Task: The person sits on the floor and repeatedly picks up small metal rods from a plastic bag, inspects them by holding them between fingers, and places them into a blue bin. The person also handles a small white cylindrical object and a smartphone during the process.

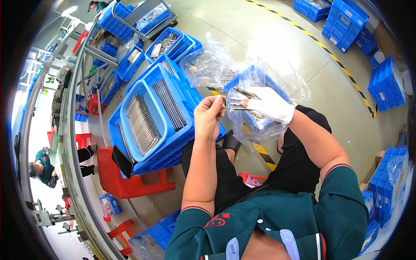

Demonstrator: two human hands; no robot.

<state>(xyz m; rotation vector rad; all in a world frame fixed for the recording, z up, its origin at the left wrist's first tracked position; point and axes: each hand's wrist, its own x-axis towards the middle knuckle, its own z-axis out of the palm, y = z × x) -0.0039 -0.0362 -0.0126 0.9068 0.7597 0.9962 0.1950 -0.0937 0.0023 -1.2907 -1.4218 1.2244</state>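
Observation:
My right hand (272, 105), in a white glove, is closed round several slim metal rods (243, 92); their ends stick out toward the left. Bare and closed, with thumb and fingers together, my left hand (209, 113) is just left of the rod ends. Whatever it pinches is too small to make out. Beneath my right hand stands a blue crate (277, 84) lined with clear plastic, with more metal pieces inside. To the left, a light blue basket (124, 113) holds metal rods in neat rows. It sits in a larger blue crate (113, 125) with darker rods alongside.
A red stool (108, 173) supports the stacked crates. Beyond them is a blue bin (152, 51) of loose metal parts. Clear plastic bags (208, 60) lie past my hands. Blue crates (385, 84) line the right side. A workbench (71, 143) runs along the left, with a person beyond.

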